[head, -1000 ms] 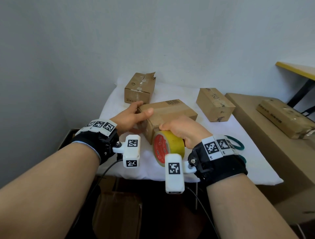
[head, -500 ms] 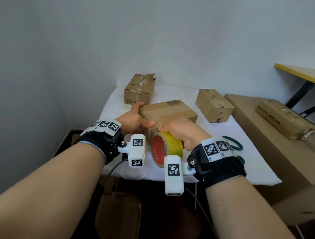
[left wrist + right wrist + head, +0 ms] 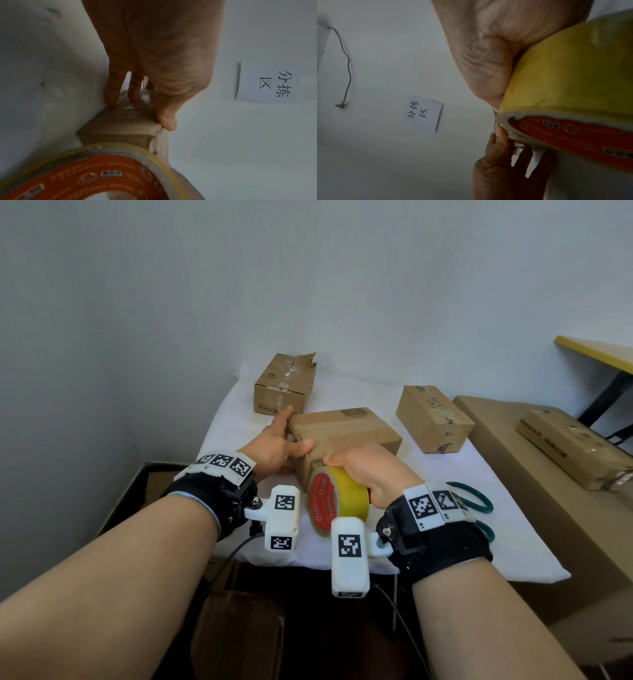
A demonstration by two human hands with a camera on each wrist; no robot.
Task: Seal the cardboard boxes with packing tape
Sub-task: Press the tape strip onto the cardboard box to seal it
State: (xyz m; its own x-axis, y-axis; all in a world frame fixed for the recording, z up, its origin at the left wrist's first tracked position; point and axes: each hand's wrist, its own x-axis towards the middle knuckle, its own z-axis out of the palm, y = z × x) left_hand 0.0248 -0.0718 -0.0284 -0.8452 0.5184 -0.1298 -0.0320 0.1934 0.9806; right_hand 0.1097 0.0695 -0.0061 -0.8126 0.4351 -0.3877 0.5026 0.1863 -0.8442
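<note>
We read 分拣区 on the white paper sign (image 3: 424, 113) on the wall, and R1, R2 on our right wristband tags (image 3: 432, 506).

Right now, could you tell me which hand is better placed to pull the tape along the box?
The right hand: it already grips the yellow packing tape roll, while the left hand steadies the brown cardboard box.
</note>
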